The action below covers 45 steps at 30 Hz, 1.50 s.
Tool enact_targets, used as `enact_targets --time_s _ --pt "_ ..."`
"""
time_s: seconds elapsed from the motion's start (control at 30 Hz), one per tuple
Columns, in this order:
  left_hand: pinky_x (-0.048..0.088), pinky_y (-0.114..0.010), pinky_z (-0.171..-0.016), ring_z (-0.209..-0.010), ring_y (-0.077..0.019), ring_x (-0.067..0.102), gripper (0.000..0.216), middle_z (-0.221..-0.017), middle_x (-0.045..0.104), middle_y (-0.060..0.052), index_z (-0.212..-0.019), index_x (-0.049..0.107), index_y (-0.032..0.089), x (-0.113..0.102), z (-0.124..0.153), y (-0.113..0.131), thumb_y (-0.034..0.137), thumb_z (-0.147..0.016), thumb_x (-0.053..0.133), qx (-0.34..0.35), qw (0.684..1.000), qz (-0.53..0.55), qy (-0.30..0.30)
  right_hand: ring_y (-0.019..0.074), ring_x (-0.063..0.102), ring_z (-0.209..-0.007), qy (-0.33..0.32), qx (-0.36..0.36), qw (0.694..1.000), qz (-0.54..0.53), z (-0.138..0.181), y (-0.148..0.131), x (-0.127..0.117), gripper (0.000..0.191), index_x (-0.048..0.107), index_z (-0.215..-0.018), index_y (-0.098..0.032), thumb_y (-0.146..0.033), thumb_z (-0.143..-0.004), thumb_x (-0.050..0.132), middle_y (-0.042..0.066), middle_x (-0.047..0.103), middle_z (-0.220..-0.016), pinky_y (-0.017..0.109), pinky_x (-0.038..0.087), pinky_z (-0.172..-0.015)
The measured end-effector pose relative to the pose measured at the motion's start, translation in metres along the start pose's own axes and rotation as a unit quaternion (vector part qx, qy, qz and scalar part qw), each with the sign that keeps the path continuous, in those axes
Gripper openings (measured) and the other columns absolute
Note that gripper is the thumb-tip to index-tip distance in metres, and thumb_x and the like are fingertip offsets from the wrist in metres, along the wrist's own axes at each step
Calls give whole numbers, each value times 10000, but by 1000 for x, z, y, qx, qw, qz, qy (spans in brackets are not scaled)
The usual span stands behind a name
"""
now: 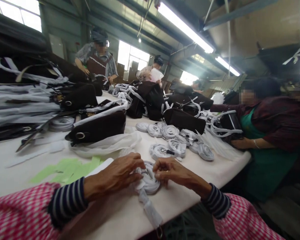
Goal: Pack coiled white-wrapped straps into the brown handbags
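Observation:
My left hand (pixel 120 175) and my right hand (pixel 171 171) are both closed on a coiled white-wrapped strap (pixel 148 181) lying near the front edge of the white table (pixel 190 191). The fingers of each hand pinch the coil from either side. A loose end of the strap (pixel 152 213) trails over the table edge, with a metal clip at its tip. Both wrists wear striped cuffs under pink checked sleeves.
Several more coiled white straps (pixel 172 141) lie mid-table, with dark bags (pixel 100 128) and wrapped straps piled behind. Green paper slips (pixel 70 168) lie left. A person in a green apron (pixel 265 146) works at the right; others stand at the far end.

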<state>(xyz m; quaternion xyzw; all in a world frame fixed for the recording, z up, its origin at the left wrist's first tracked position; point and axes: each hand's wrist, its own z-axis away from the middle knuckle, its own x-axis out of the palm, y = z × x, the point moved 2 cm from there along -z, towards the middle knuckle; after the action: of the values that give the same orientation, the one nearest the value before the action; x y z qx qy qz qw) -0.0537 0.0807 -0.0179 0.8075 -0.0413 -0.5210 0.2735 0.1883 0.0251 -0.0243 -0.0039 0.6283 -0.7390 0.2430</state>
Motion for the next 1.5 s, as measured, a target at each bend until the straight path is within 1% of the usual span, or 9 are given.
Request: enact_targets --time_s 0.2,0.4,0.6,0.8,0.93,1.03,1.3,1.4,1.5 --pt "470 -464 -1118 -1371 -352 558 653 -1493 585 -170 -1488 525 170 20 15 26 620 -1015 513 69 990 -123 -13 122 583 -623 140 -46 985 -87 24 27 13 419 667 -1037 -155 -415 -761 843 6 616 -833 236 524 -494" --pt "423 -529 -1187 -1465 -374 459 714 -1612 436 -178 -1593 390 163 54 25 11 549 -1018 562 53 987 -152 4 106 542 -580 170 -43 984 -40 36 32 11 311 686 -964 -150 -423 -839 766 0 596 -781 234 483 -496" --pt "494 -417 -1142 -1351 -303 601 521 -1480 610 -147 -1415 613 171 3 2 35 522 -1035 550 68 991 -82 -79 185 617 -776 241 -59 965 79 48 12 10 254 713 -961 -175 -418 -885 695 45 666 -906 271 506 -574" --pt "380 -463 -1233 -1469 -265 470 553 -1589 509 -35 -1510 527 297 -59 34 8 596 -1055 434 -48 994 -61 73 233 627 -1045 280 -184 896 293 10 -7 11 328 662 -1087 -218 -368 -1095 370 69 689 -1119 407 514 -923" --pt "500 -405 -1131 -1299 -260 627 455 -1448 639 -13 -1311 702 343 -66 78 -30 607 -1025 466 -113 983 -56 131 270 575 -1020 189 -237 808 505 -38 -5 30 273 642 -1159 -187 -210 -1065 387 114 664 -1097 494 459 -975" --pt "542 -401 -1071 -1226 -268 668 435 -1415 658 8 -1220 747 377 -64 113 -50 635 -997 478 -153 973 -57 165 287 537 -978 133 -181 734 641 -59 -1 50 221 643 -1164 -191 -244 -1052 460 125 632 -1077 453 476 -844" --pt "508 -371 -1092 -1185 -256 672 485 -1291 729 9 -1092 788 323 -67 169 -84 687 -958 496 -226 942 -41 246 280 488 -991 119 -159 697 689 -58 -6 63 236 666 -1113 -226 -268 -1081 436 107 607 -1076 400 441 -786" --pt "559 -363 -1012 -1099 -257 706 454 -1206 765 -19 -1045 791 287 -56 166 -90 626 -976 497 -225 945 -41 235 271 495 -988 113 -186 706 674 -61 -3 57 234 673 -1138 -208 -216 -1066 451 117 618 -1091 430 450 -849" --pt "578 -330 -971 -1046 -244 727 411 -1138 780 -17 -1015 786 285 -47 163 -89 563 -993 484 -216 951 -35 217 246 550 -1020 101 -185 805 555 -59 -6 44 311 671 -1143 -206 -238 -1095 365 105 646 -1112 443 471 -944"
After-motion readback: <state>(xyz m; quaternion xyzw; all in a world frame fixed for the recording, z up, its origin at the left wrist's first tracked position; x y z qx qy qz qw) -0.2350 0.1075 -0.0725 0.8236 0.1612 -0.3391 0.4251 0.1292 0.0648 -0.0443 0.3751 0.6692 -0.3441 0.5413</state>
